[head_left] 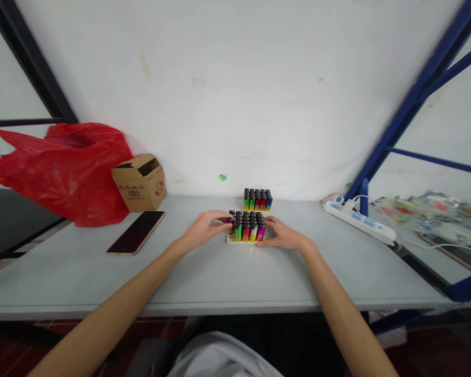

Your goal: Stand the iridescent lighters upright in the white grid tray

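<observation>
In front of me a white tray (231, 241) holds several upright lighters (246, 230) in bright colours with black tops, packed in rows. My left hand (204, 230) is at the tray's left end, thumb and fingers closed on a dark purple and yellow lighter (230, 226). This lighter stands upright at the left end of the rows, and its lower part is by the tray's front left corner. At the other end, my right hand (284, 235) grips the tray's right side, thumb at the front corner and fingers behind. Its fingertips are partly hidden by the lighters.
Behind the tray, near the wall, stands a second block of lighters (258, 200). To the left are a phone (136, 233), an open cardboard box (144, 188) and a red plastic bag (82, 173). A white power strip (361, 222) lies at the right by a blue metal frame (406, 112).
</observation>
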`<act>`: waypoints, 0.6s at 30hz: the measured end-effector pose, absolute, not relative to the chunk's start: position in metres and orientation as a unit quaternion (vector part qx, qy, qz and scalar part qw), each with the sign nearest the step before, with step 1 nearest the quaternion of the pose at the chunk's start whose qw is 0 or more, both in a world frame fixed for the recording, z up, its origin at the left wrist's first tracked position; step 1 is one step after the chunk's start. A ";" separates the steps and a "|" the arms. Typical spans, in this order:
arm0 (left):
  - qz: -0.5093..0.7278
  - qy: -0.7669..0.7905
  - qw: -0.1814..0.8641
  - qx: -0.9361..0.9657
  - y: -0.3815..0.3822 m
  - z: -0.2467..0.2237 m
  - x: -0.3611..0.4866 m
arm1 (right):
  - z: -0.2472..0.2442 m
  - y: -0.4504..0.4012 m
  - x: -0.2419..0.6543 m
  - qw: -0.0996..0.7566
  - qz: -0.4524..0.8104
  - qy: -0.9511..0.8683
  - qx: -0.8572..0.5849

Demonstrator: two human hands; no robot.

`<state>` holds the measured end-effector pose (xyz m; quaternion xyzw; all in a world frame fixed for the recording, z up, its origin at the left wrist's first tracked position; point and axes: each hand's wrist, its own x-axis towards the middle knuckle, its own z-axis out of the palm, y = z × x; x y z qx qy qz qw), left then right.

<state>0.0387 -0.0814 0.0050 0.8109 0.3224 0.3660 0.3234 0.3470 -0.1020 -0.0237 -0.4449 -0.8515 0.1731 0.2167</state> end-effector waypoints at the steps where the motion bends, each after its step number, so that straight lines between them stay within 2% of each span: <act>1: 0.362 0.322 0.319 0.814 -0.081 0.004 0.039 | -0.023 -0.102 0.347 0.214 0.173 -0.852 -0.445; 18: 0.362 0.348 0.278 0.819 -0.087 -0.009 0.045 | -0.019 -0.105 0.345 0.219 0.177 -0.851 -0.445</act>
